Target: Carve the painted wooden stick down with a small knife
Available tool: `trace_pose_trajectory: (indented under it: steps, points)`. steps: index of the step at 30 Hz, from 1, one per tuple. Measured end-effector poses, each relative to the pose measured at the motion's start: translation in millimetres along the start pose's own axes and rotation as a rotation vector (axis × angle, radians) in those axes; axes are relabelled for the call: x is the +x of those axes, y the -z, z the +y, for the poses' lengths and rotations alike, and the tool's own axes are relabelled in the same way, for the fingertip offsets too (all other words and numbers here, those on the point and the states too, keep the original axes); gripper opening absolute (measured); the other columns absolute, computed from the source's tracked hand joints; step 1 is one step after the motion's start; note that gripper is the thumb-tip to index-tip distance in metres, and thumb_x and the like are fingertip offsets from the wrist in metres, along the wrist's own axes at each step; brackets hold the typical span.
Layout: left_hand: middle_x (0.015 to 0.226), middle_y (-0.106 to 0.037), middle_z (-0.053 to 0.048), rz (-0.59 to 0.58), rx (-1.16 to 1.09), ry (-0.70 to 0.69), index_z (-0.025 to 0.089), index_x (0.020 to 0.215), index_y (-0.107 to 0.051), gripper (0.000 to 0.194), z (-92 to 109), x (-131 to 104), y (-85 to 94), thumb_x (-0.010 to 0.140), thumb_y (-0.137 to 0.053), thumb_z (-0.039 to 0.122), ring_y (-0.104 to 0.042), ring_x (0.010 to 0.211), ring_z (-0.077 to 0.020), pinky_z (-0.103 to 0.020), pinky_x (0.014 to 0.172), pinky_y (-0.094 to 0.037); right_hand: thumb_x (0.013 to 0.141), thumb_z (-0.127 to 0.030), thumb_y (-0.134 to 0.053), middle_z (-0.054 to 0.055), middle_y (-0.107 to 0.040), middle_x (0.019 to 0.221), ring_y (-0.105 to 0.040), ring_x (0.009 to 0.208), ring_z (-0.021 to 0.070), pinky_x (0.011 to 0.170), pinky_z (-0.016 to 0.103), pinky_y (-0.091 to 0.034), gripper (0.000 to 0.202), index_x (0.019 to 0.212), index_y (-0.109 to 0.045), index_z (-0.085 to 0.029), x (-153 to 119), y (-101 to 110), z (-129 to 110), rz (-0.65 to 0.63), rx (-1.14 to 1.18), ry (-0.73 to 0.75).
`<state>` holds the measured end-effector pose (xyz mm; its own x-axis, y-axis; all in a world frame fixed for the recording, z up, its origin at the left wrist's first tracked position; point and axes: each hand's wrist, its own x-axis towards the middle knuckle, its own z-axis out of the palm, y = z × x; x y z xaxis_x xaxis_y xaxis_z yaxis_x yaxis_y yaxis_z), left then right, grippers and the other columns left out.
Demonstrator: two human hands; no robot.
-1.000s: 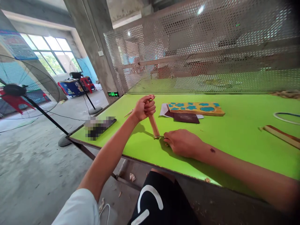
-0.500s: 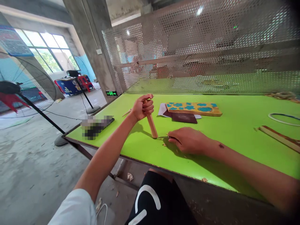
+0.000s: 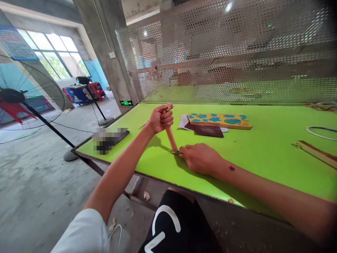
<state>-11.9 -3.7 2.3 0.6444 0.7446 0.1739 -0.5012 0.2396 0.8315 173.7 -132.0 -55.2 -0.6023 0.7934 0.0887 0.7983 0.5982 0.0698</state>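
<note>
A light wooden stick stands tilted on the green table, its top wrapped by the fingers of my left hand. My right hand is closed beside the stick's lower end. A thin, pale strip or blade reaches from its fingertips to the stick's foot; I cannot make out what it is. Behind my right hand lies a yellow board with blue patches, resting partly over dark brown sheets and white paper.
A dark, blurred object lies near the table's left edge. At the right are a wooden strip and a white ring. A perforated metal screen stands along the back, and a fan is at the left.
My right hand has moved left, closer to the stick's lower end, and the thin piece at its fingertips is now against the stick. My left hand keeps its hold.
</note>
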Motion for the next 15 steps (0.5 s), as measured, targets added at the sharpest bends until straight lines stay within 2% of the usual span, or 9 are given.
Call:
trace_pose_trajectory:
  steps: [9,15]
  points:
    - [0.046,-0.011,0.01,0.011,-0.03,0.027,0.018,0.072,-0.05,0.028,2.9,-2.5,-2.8,0.097,-0.036,0.017,-0.02,0.029,-0.0061,-0.018,0.035,-0.011,0.1,-0.031,-0.038,0.011,-0.076,0.091,-0.071,0.08,0.0245,0.063,0.032,-0.035,0.032,0.1,-0.067,-0.019,-2.3,4.3,1.8,-0.078,0.021,-0.015]
    - [0.045,-0.013,0.01,0.034,-0.068,0.021,0.018,0.073,-0.05,0.025,-0.4,-1.7,0.6,0.095,-0.039,0.016,-0.02,0.029,-0.0058,-0.018,0.035,-0.012,0.1,-0.035,-0.039,0.012,-0.075,0.087,-0.07,0.077,0.024,0.06,0.032,-0.03,0.033,0.095,-0.067,-0.019,-7.1,9.1,7.3,-0.122,0.007,-0.033]
